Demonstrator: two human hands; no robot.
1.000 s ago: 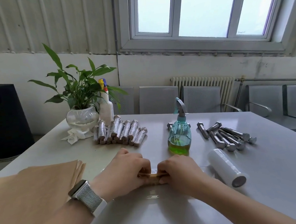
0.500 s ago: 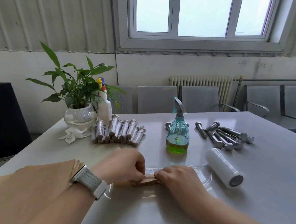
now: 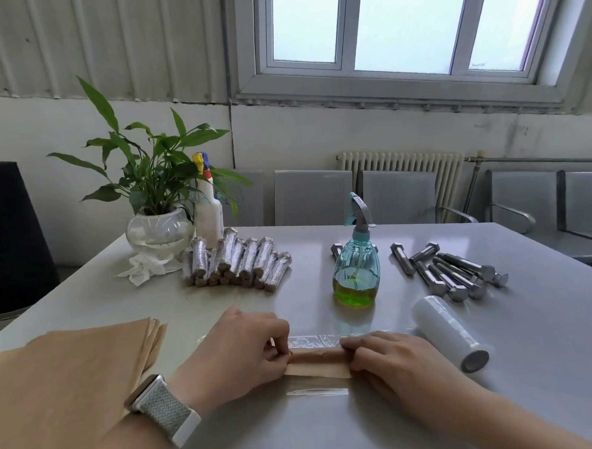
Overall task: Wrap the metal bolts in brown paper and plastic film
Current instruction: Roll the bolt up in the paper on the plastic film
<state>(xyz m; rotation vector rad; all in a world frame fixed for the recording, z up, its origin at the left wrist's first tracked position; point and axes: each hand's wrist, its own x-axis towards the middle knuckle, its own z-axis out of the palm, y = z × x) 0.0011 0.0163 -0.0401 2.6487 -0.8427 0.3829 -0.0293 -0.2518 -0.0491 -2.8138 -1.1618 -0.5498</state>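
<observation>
Grey tabletop (image 3: 501,368): left hand (image 3: 239,351) and right hand (image 3: 394,363) pinch ends of brown paper-wrapped bolt roll (image 3: 317,362) on clear plastic film sheet (image 3: 314,341).

This looks like a plain workroom or waiting area in an industrial building. Corrugated metal sheeting (image 3: 90,46) lines the upper left of the frame above a scuffed white wall. A row of grey metal seats (image 3: 399,195) stands behind the counter (image 3: 550,331), with a ribbed radiator (image 3: 401,160) under the window (image 3: 397,30). On the counter lie loose steel bolts (image 3: 451,271), a stack of brown paper (image 3: 66,380) and a roll of plastic film (image 3: 449,333).
</observation>
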